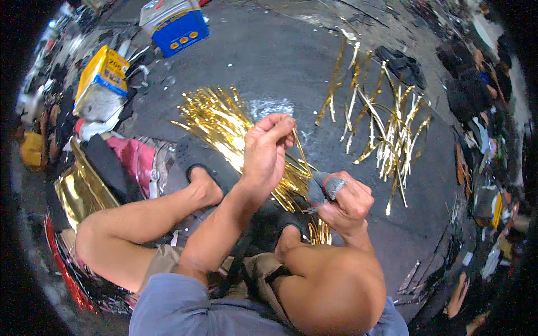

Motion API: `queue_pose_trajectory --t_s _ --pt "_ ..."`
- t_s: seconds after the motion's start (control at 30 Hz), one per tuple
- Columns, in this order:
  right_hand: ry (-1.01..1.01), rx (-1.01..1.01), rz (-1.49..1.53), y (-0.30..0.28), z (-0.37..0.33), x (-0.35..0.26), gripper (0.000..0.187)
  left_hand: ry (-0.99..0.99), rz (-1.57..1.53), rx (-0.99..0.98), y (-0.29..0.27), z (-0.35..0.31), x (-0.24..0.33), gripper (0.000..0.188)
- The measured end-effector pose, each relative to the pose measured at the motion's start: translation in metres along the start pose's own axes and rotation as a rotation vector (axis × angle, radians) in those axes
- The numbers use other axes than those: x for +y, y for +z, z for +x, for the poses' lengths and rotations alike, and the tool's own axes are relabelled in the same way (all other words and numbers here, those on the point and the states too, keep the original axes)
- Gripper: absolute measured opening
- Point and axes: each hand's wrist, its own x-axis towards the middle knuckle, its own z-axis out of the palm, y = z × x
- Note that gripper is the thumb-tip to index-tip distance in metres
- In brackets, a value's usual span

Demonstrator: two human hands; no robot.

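My left hand (265, 150) is closed in a pinch, thumb against fingers, on one end of a thin shiny gold strip (301, 151). From there the strip slants down to my right hand (348, 203), whose fingers are curled closed around its lower end. Grey knitted covers (317, 189) with a reddish edge wrap some of the right hand's fingers and hide the exact grip. Below and behind both hands lies a fanned bundle of gold foil strips (216, 120), running toward the far left. More gold strips (320, 231) hang below the right hand.
Loose gold strips (395, 134) lie scattered on the dark floor mat (269, 61) at right, by a black cloth (401, 66). A blue-white box (179, 33) and a yellow box (103, 78) stand far left. A gold sheet (84, 190) lies beside my bent left leg.
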Motion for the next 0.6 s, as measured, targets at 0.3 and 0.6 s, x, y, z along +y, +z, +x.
queue_pose_trajectory --t_s 0.3,0.6 --pt "0.004 -0.072 0.098 0.008 -0.026 0.006 0.025 0.105 -0.031 0.256 -0.038 0.058 0.044 0.006" --pt "0.02 -0.215 0.152 0.001 -0.073 0.013 0.03 0.205 0.03 0.423 -0.157 0.15 0.097 0.008"
